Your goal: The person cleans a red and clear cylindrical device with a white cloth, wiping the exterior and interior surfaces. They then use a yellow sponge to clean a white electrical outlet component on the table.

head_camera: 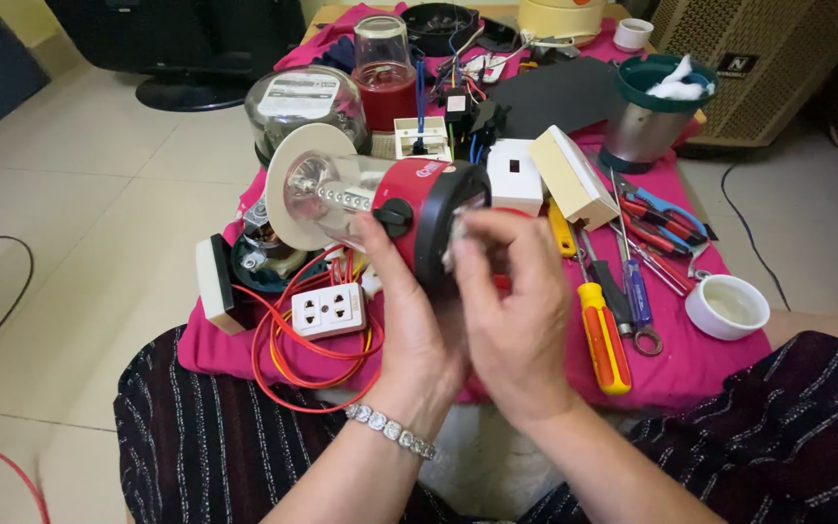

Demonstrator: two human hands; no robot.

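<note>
- The left hand (409, 320) sits at the centre of the frame, fingers curled around the red base of a small blender (380, 199), thumb lying beside the black knob on its side
- The blender lies tipped on its side, just above centre, its clear jar and pale round lid pointing toward the upper left
- The right hand (516, 311), just right of centre, has its fingers bent against the dark bottom end of the blender, pinching a small whitish scrap (453, 243) there; what the scrap is cannot be told
- A bracelet (390, 429) of pale stones circles the left wrist, lower centre
- Below the blender, left of centre, a white double socket (328, 311) rests in loops of red and orange wire (283, 354) on the pink cloth (700, 364)
- Right of the hands lie a screwdriver (603, 335) with a yellow and red handle and, farther right, a blue-handled one (635, 286)
- A small white cup (726, 307) stands at the right edge of the cloth
- A steel pot with a green rim (654, 112) stands in the upper right
</note>
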